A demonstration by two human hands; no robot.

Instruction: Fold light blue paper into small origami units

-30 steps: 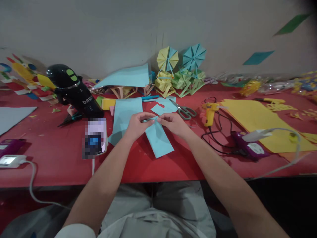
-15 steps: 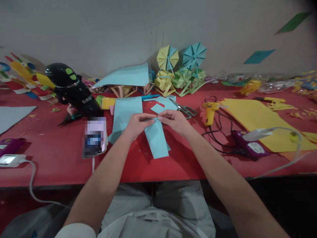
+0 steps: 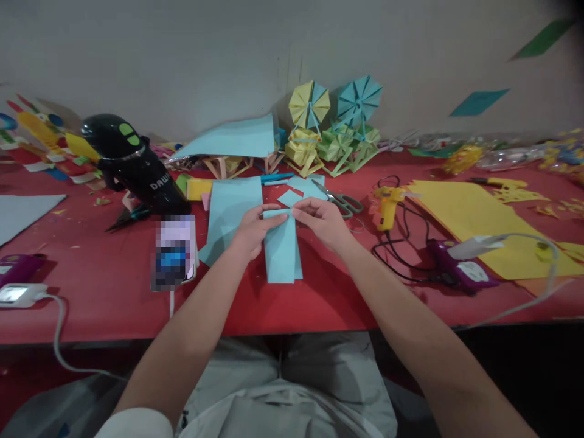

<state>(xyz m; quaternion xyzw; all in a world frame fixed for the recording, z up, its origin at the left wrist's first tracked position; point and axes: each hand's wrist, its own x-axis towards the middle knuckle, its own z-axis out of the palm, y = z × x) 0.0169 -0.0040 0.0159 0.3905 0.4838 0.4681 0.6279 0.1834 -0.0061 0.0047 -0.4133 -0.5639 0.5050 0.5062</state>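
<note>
A folded strip of light blue paper (image 3: 280,252) hangs between my hands above the red table, its lower end toward me. My left hand (image 3: 253,228) pinches its top left part, thumb lying over the front. At the top right corner, my right hand (image 3: 317,222) grips the paper between thumb and fingertips. A second layer shows behind the strip on its right side. Just beyond my hands lie a larger light blue sheet (image 3: 232,213), small blue paper pieces (image 3: 289,197) and grey-handled scissors (image 3: 344,204).
A phone (image 3: 176,252) and a black bottle (image 3: 141,167) stand at left. To the right are a yellow glue gun (image 3: 387,207) with its cord, a purple power strip (image 3: 460,267) and yellow sheets (image 3: 479,225). Folded paper models (image 3: 310,121) line the wall.
The blue strip has turned from slanting to nearly upright, its lower end swinging slightly left. My left thumb now lies across its front. Both hands stay in about the same place.
</note>
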